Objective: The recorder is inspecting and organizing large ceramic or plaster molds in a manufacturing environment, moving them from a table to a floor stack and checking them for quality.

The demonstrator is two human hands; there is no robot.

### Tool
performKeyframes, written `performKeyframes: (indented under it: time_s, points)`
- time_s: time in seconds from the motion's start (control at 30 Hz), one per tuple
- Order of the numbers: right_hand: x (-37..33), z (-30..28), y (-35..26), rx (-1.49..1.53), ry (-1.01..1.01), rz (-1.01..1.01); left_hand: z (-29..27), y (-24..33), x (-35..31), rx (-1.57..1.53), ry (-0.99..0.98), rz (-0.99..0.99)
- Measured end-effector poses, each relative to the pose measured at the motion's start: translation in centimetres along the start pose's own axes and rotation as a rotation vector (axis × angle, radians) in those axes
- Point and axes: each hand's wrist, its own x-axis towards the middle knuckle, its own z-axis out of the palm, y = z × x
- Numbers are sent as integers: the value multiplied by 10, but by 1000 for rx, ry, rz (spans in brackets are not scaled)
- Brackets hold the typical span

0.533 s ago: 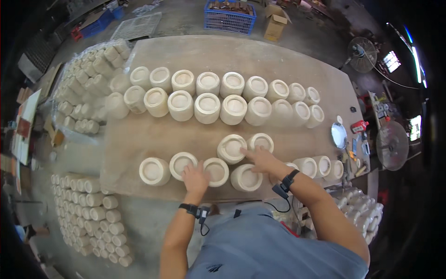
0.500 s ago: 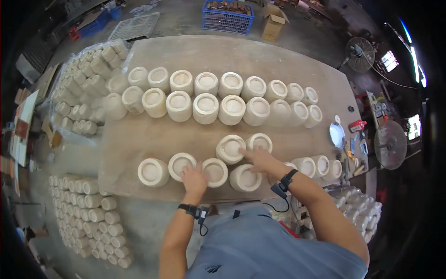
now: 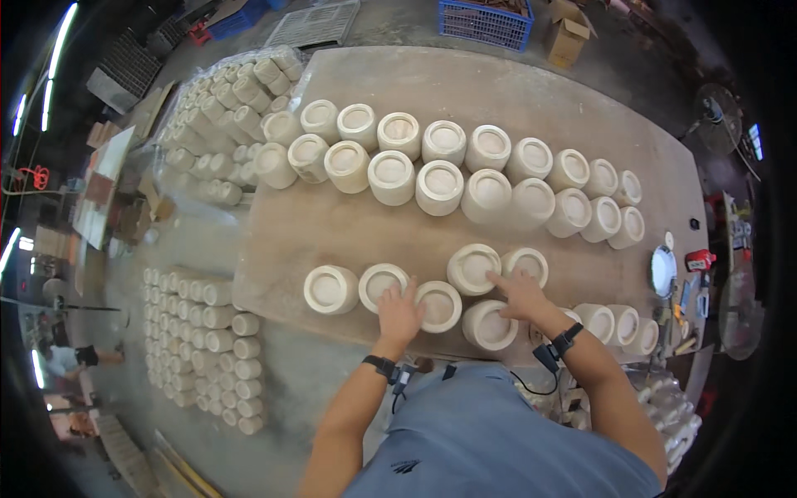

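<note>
Cream-coloured cylindrical pots with ringed, recessed tops stand on a brown table. My left hand (image 3: 400,314) reaches between a pot (image 3: 380,284) and its right neighbour (image 3: 442,305), fingers apart and resting at their rims. Farther left stands another pot (image 3: 330,290). My right hand (image 3: 526,297) lies with spread fingers among three pots: one at its upper left (image 3: 473,268), one behind it (image 3: 531,262) that its fingers partly cover, and one near the table edge (image 3: 488,327). Neither hand is wrapped round a pot. A wristband (image 3: 382,366) is on each wrist.
Two rows of similar pots (image 3: 439,187) cross the table (image 3: 382,73). Several more (image 3: 598,322) stand by my right forearm. Stacked pots (image 3: 217,319) fill the floor at left, others (image 3: 212,116) the far left. A round mirror-like disc (image 3: 662,270) and red bottle (image 3: 701,260) lie at right.
The view has swung to the left, so the table and pots sit farther right in the picture. Both hands stay at nearly the same places among the pots.
</note>
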Motion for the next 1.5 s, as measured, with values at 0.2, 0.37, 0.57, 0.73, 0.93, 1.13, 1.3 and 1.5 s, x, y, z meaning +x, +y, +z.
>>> performKeyframes:
  time_s: [0.2, 0.37, 0.57, 0.73, 0.93, 1.13, 1.3, 1.5]
  points:
    - [-1, -1, 3, 7, 74, -55, 2, -3, -5, 67, 22, 21]
    - [6, 9, 12, 87, 110, -96, -4, -8, -7, 20, -82, -41]
    - [10, 7, 22, 154, 84, -117, -34, -25, -24, -34, -181, 163]
    - [13, 13, 25, 164, 104, -137, -51, -48, -18, 74, -347, 371]
    - [6, 6, 19, 160, 151, -121, -61, -67, -8, 223, -260, 431]
    - [8, 0, 16, 167, 97, -58, -50, -89, -11, 197, -175, 291]
    - [14, 15, 22, 147, 172, -153, -65, -73, -13, 153, -175, -52]
    - [-3, 3, 17, 151, 169, -177, -53, -68, -10, 41, -170, -194]
